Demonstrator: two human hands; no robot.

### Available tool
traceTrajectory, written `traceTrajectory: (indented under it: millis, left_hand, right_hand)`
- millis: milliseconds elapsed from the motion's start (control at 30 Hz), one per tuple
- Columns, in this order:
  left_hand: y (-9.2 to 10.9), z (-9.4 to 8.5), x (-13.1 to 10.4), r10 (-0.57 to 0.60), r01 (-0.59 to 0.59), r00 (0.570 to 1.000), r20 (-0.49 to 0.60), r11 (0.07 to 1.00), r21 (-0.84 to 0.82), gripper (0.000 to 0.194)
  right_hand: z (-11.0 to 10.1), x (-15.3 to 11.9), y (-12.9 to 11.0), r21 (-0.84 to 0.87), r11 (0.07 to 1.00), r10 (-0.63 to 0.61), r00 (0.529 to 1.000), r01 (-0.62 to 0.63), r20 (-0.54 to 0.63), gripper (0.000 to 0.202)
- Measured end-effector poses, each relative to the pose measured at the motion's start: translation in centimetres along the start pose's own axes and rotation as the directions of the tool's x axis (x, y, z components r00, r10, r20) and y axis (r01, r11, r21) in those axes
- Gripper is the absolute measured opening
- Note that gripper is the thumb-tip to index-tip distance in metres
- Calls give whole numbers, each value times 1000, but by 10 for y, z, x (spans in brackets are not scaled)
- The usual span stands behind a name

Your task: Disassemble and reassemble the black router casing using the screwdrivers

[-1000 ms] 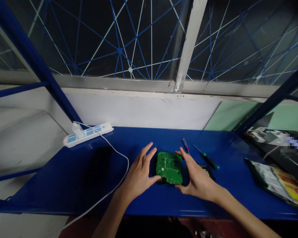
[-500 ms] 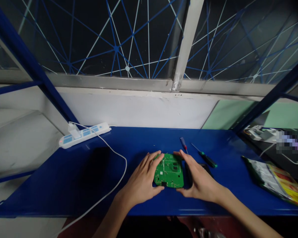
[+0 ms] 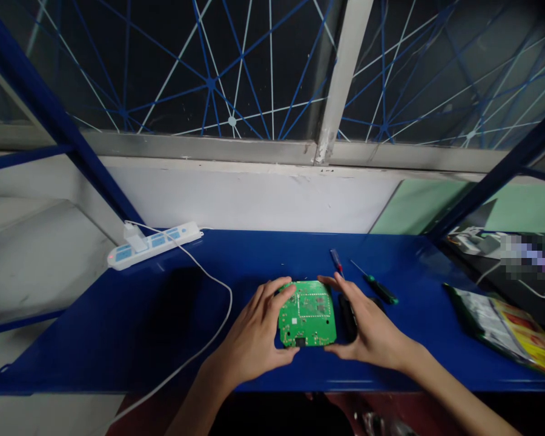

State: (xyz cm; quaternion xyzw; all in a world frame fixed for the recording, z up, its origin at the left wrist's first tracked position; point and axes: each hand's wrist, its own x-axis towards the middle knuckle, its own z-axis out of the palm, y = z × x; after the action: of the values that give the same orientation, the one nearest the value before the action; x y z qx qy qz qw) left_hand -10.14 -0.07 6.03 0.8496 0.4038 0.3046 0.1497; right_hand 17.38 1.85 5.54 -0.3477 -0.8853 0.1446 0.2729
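I've got the green circuit board (image 3: 309,324) pinched by its near and far edges, left hand (image 3: 251,332) one side, right hand (image 3: 373,332) the other, above the blue tabletop (image 3: 258,248) or resting on it, can't tell from here. Guessing light, stiff, kinda fragile, so I'd grip just the rim, no bending.

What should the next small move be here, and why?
Probably raise the green circuit board slightly: the left hand and right hand hold it at opposite sides, and a dark object lies close beside it, partly hidden by the right hand.
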Motion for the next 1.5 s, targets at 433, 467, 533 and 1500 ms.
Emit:
traceTrajectory:
  millis: [433,467,533,1500]
  left_hand:
    - [2,-2,0,5,-6,1000,-24,998,-65,105]
    - [2,-2,0,4,-6,1000,-24,998,-68,106]
    - [2,-1,0,5,-7,1000,-24,997,-71,107]
    - [20,10,12,61,-76,990,130,991,110,112]
  right_hand:
    - [-3,0,0,8,1000,22,1000,-22,-8,120]
    - [-2,0,0,8,1000,26,1000,-26,-6,120]
    - [-2,-1,0,7,999,31,1000,-31,-3,120]
    - [-1,-1,-27,-109,992,-58,997,62,42,110]
